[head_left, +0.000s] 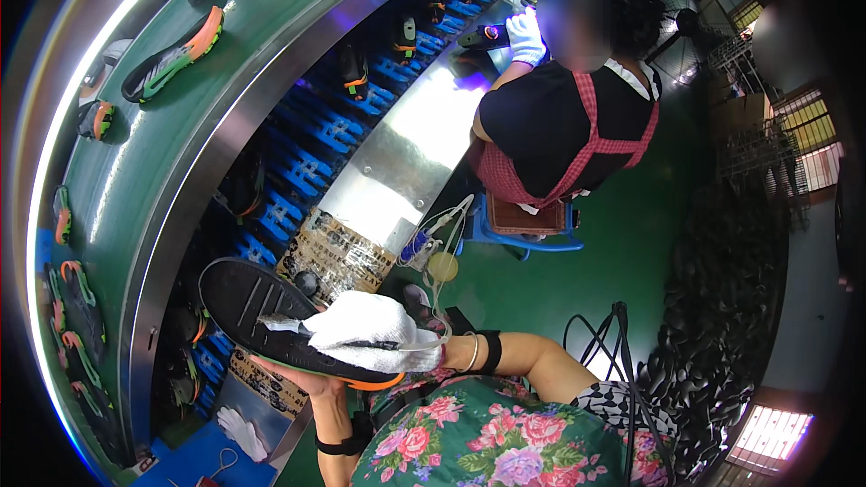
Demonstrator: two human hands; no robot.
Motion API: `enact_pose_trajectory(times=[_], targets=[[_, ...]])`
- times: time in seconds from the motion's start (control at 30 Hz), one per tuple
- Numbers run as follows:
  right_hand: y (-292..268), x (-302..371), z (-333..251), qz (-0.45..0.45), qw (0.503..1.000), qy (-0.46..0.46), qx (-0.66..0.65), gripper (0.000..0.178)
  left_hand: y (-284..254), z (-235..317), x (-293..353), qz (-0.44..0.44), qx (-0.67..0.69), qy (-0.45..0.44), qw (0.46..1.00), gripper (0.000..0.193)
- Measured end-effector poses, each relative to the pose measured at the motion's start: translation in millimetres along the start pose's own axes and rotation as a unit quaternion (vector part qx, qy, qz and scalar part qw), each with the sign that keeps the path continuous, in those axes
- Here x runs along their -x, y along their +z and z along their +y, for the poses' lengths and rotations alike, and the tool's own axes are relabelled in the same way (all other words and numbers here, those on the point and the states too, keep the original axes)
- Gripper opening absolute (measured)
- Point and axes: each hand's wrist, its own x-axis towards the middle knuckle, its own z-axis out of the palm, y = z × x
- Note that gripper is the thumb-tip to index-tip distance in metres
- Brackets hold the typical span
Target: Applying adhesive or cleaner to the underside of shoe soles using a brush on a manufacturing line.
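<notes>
Low in the middle, a black shoe sole [248,307] with a row of grooves and an orange edge at one end lies tilted, grooved face up. From underneath, my bare left hand [311,381] supports it, fingers curled against its near edge. My right hand [379,332], in a thick white glove, is closed over the sole around a slim brush-like tool [287,324]. The tool's pale tip touches or hovers just above the grooves; I cannot tell which. The glove hides most of the handle and my right fingers.
A green conveyor belt [135,180] carries several soles at left. Beside it, blue racks [311,171] hold more shoe parts. A metal bench top [388,162] extends to a seated co-worker [559,126] holding a dark sole. A white glove [242,433] lies at lower left; cables [618,343] hang at right.
</notes>
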Motion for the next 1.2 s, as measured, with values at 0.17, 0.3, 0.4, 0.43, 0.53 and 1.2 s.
enact_pose_trajectory(times=[0.17,0.3,0.4,0.43,0.53,1.2], targets=[[2.2,-0.9,-0.7,0.0,1.0,0.002,-0.006,0.025,-2.4,1.7,-0.3,0.0,-0.002,-0.002,1.0,0.089],[5.5,0.6,-4.6,0.003,1.0,-0.016,-0.011,0.025,-5.3,6.3,2.9,-0.007,0.001,0.001,1.0,0.09],[8.2,1.2,-10.7,0.001,0.999,-0.013,-0.03,0.025,-1.9,9.3,9.1,-0.031,-0.005,0.015,0.999,0.089],[9.3,1.9,-12.2,0.002,0.999,-0.013,-0.038,0.025,-0.8,10.6,11.4,-0.055,-0.013,0.025,0.998,0.089],[9.3,5.3,-11.6,-0.011,1.0,-0.018,-0.013,0.027,-16.3,9.9,9.5,-0.1,-0.021,0.007,0.995,0.091],[23.6,-11.2,-20.6,-0.145,0.982,-0.08,0.085,0.032,-24.2,6.6,0.8,-0.006,0.04,-0.13,0.991,0.119]])
